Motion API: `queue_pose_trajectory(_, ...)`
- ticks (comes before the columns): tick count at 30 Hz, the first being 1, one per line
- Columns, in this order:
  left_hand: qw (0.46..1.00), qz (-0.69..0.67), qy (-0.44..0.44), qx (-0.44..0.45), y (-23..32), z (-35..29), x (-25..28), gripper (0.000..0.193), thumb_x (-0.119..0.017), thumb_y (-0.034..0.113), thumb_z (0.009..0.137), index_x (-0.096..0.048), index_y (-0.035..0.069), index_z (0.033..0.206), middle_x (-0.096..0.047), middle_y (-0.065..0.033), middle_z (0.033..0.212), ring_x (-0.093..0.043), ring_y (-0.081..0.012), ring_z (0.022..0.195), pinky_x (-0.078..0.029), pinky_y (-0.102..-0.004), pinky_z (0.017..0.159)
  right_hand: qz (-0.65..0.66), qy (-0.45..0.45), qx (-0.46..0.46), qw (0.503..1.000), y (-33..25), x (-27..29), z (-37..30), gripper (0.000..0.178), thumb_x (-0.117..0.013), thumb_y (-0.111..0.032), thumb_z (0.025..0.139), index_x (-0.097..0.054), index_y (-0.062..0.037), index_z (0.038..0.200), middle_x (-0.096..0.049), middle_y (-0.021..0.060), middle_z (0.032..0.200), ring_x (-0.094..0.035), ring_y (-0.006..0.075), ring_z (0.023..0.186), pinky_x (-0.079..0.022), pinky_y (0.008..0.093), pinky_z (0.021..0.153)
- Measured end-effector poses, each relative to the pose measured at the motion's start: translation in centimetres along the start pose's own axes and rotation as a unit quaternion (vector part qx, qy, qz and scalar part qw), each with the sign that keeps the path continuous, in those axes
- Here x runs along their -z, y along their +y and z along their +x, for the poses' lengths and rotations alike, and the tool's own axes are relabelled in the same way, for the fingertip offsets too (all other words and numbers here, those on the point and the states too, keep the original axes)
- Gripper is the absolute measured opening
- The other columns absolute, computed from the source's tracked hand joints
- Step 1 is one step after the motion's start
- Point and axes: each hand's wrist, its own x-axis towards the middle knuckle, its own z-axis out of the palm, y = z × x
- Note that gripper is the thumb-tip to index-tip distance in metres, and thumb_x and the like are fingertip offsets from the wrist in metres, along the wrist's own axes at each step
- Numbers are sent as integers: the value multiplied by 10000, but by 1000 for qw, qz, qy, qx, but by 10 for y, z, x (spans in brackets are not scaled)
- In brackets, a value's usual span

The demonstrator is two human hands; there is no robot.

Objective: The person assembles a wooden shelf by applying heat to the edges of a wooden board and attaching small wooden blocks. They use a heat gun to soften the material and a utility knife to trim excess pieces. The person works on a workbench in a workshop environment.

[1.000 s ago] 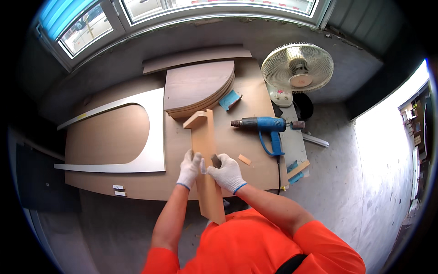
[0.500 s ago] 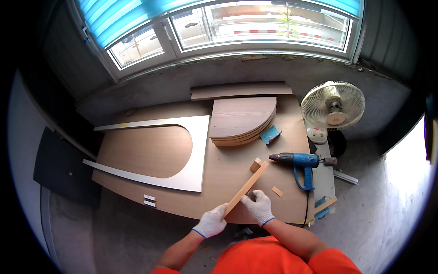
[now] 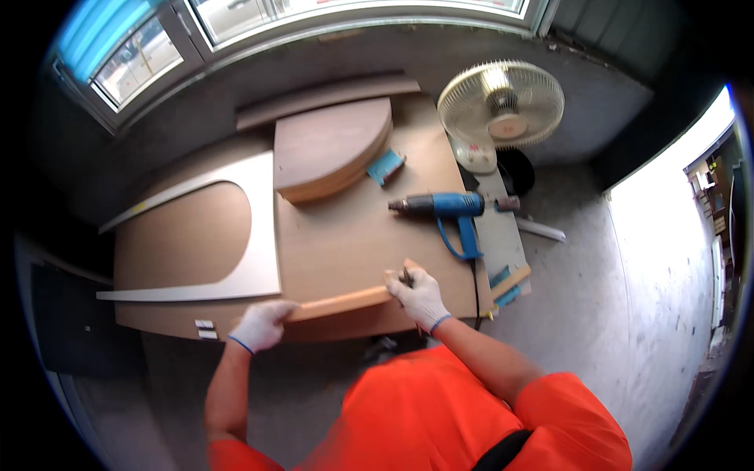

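Observation:
My left hand [image 3: 265,324], in a white knit glove with a blue cuff, is closed around the left end of a narrow wooden strip [image 3: 344,304]. The strip lies almost level along the near edge of the brown tabletop panel [image 3: 334,251]. My right hand [image 3: 418,298], gloved the same way, is closed at the strip's right end. A small dark object [image 3: 406,277] pokes out of its fingers, too little visible to name. Just beyond those fingers, a small wooden block is partly hidden. A blue heat gun [image 3: 457,206] lies on its side farther right.
A white U-shaped panel [image 3: 263,228] lies at left, with two small white pieces [image 3: 206,330] near the edge. Behind are stacked rounded boards [image 3: 330,145], a teal abrasive piece [image 3: 386,167] and long boards [image 3: 330,98]. A fan [image 3: 501,106] stands at the back right.
The strip has swung from a steep slant to nearly level. My left hand has moved outward to its left end, my right hand to its right end. The view has shifted right.

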Motion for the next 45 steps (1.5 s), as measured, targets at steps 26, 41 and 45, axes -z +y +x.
queue_pose_trajectory(26, 930, 139, 338, -28, 161, 50, -106, 497, -804, 55, 819, -670, 70, 1297, -657, -188, 1429, -585, -439, 1406, -403, -635, 1243, -493, -38, 89, 865, 53, 49, 81, 348, -759, -370, 950, -751, -61, 1111, -768, 216, 1089, -771, 425, 1005, -610, 518, 913)
queue_pose_trajectory(41, 908, -285, 133, 276, 196, 98, -261, 461, -773, 351, 958, -763, 33, 1291, -826, -143, 1045, -807, -267, 938, -631, -392, 870, -146, -40, -145, 978, 77, 97, 50, 312, -773, -191, 904, -743, 37, 1115, -745, 117, 818, -729, 214, 682, -567, 371, 629)
queue_pose_trajectory(45, 929, -239, 160, 234, 204, 132, -269, 498, -792, 374, 945, -747, 21, 1293, -814, -135, 967, -804, -288, 887, -628, -410, 827, -59, -38, -200, 977, 77, 93, 66, 296, -778, -104, 878, -734, 31, 1138, -747, 118, 828, -711, 196, 662, -558, 353, 581)
